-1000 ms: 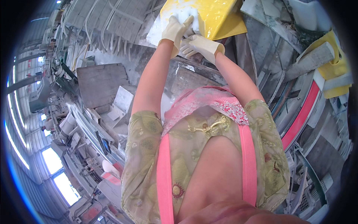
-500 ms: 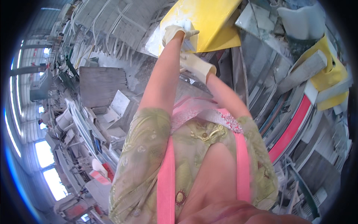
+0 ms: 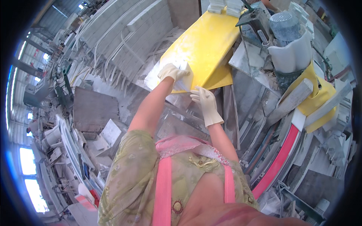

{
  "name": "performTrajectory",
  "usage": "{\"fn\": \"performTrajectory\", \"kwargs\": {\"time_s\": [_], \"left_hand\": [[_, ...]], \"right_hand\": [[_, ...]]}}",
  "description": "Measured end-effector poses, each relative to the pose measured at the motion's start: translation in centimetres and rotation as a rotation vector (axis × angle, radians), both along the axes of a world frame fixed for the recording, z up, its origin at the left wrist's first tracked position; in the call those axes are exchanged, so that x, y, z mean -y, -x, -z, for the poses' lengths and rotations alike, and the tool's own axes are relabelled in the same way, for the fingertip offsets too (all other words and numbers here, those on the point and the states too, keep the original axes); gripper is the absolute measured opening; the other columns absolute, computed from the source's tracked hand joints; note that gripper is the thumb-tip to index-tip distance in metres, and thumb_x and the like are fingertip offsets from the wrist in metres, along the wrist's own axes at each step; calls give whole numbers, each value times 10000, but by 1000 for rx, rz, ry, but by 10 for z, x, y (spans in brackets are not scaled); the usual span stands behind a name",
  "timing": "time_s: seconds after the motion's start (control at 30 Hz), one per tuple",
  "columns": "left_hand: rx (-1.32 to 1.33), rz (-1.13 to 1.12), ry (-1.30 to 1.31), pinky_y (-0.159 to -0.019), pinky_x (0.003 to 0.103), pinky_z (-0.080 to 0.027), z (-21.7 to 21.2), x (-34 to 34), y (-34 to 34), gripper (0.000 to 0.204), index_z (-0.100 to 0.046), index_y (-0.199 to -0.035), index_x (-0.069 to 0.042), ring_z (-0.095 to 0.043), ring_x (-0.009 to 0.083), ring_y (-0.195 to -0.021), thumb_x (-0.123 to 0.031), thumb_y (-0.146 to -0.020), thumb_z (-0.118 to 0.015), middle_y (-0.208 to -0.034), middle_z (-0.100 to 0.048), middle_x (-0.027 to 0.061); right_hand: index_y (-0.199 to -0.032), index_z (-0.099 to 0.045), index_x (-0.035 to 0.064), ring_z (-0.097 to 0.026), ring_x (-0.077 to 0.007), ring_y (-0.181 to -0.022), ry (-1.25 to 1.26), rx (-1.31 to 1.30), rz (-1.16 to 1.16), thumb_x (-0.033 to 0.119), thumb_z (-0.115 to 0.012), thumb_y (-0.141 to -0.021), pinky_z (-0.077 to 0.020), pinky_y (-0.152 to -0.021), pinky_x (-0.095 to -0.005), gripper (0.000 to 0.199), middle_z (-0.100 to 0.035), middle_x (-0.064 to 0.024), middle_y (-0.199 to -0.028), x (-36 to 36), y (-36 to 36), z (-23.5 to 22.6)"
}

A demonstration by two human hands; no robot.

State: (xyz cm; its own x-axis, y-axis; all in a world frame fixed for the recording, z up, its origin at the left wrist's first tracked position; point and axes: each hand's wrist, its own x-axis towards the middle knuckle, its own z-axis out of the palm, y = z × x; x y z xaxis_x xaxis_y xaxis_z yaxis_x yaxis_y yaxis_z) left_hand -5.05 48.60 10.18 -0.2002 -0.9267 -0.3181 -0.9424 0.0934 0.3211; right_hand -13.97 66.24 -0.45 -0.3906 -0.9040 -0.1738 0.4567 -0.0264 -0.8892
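My left hand [image 3: 171, 71], in a cream rubber glove, is closed on a flat white piece [image 3: 184, 80] like a tile, at the near left corner of a yellow sheet [image 3: 203, 39]. Its curled fingers hide part of that piece. The sheet is draped over a work surface and dusted white. To the right, my right hand [image 3: 206, 102], gloved the same way, is held up with its fingers stretched out. Those fingertips are close to the sheet's near edge; whether they touch it I cannot tell.
Stacked pale slabs [image 3: 139, 34] stand beyond at left. White blocks [image 3: 226, 7] sit on the sheet's far end. A motor [image 3: 284, 26] and white tub [image 3: 292, 52] are at right, near another yellow sheet [image 3: 318, 94] and a red strip [image 3: 277, 162].
The view has shifted, showing more of the yellow sheet's far end. My right hand has moved out from below my left hand toward the right, fingers now extended. My left hand stays at the white piece.
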Motion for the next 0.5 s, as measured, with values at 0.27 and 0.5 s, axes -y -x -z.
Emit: {"fn": "performTrajectory", "kwargs": {"time_s": [0.27, 0.5], "left_hand": [[-785, 254, -443, -943, 377, -501, 3, 49, -86, 634, -609, -1342, 12, -668, 257, -1123, -414, -879, -684, -1247, -692, 141], [-1077, 103, -1001, -1012, 412, -492, 58, 91, -120, 627, -519, -1410, 13, -626, 283, -1199, -359, -924, -656, -1335, -629, 162]], "right_hand": [[-1300, -606, -53, -701, -253, -1051, -79, -624, 410, 196, -546, -1044, -552, -921, -325, 362, -714, -187, -1161, 77, -16, 15], [-1355, -550, -20, -549, -369, -1241, -352, -1582, 359, 211, -596, -923, -425, -1088, -446, 493, -605, -187, -1325, 122, -8, 1]]}}
